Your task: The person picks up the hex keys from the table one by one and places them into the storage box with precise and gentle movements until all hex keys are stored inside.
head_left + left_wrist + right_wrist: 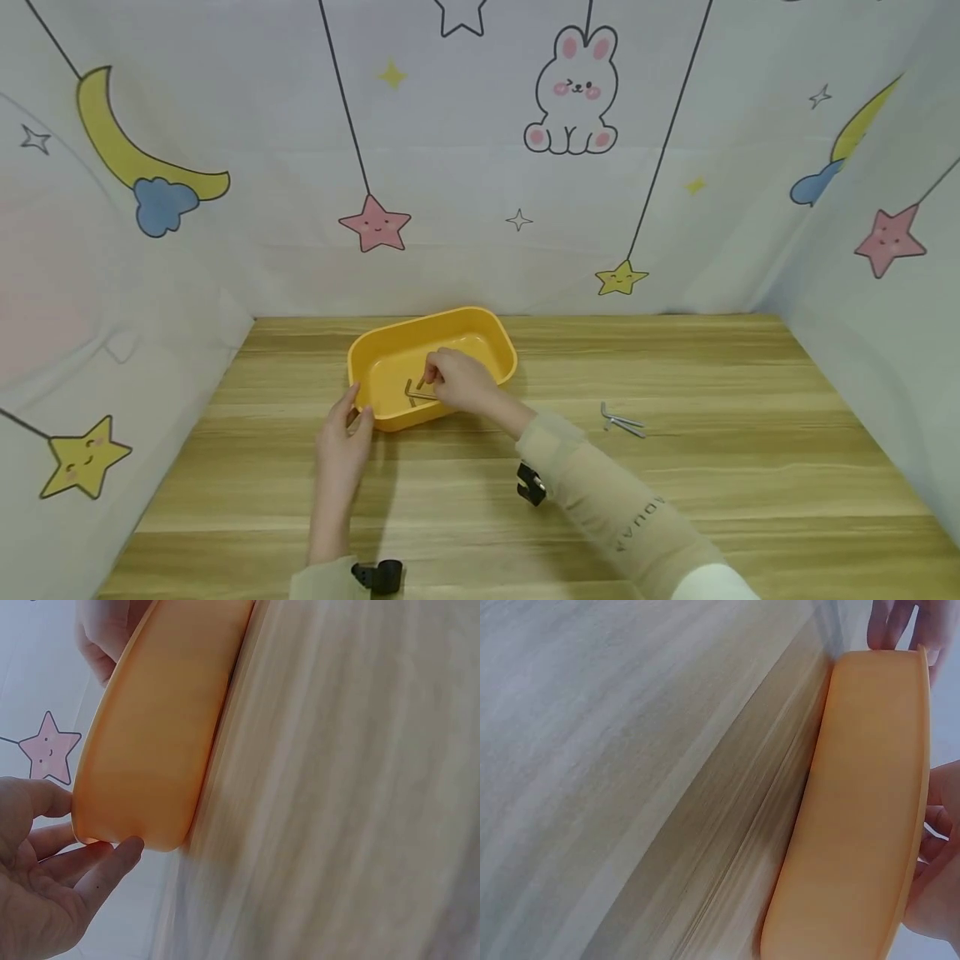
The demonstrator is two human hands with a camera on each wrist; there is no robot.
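Note:
A yellow plastic tray (491,333) stands on the table. My left hand (343,437) holds its left end, fingers at the rim; the left wrist view shows fingertips against the end of the tray (150,735). Reaching over the near wall, my right hand (461,381) has its fingers curled inside the tray, pinching a small hex key (422,382) whose upper part is hidden. Below it, bent hex keys (420,395) lie on the tray floor, partly covered by the hand and wall. In the right wrist view the tray wall (855,795) hides the right fingertips.
A couple of silver hex keys (624,422) lie on the wooden table (712,500) to the right of the tray. A white printed cloth (465,167) hangs behind the table and along both sides. Black straps with small devices are on both wrists.

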